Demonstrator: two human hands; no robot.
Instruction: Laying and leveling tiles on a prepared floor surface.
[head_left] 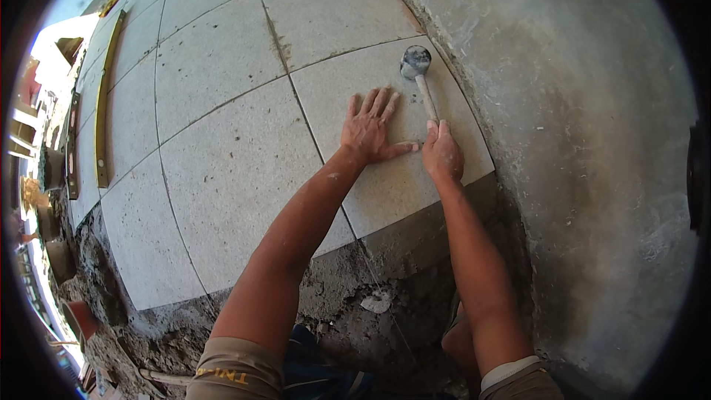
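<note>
My left hand (372, 126) lies flat with fingers spread on a pale square floor tile (381, 192) beside the wall. In my right hand (443, 152) is the handle of a rubber mallet (416, 63), gripped near its end. The mallet's dark, whitish-smeared head is over the far right part of the same tile; I cannot tell whether it touches. Narrow joints separate this tile from the neighbouring tile (237, 155) on the left and from the one beyond it (333, 11).
A rough grey concrete wall (592, 118) rises along the right side. Wet dark mortar (333, 289) lies along the tiles' near edge, with a thin string across it. Two yellowish levels (108, 104) rest at the left. A reddish-brown container (80, 318) stands lower left.
</note>
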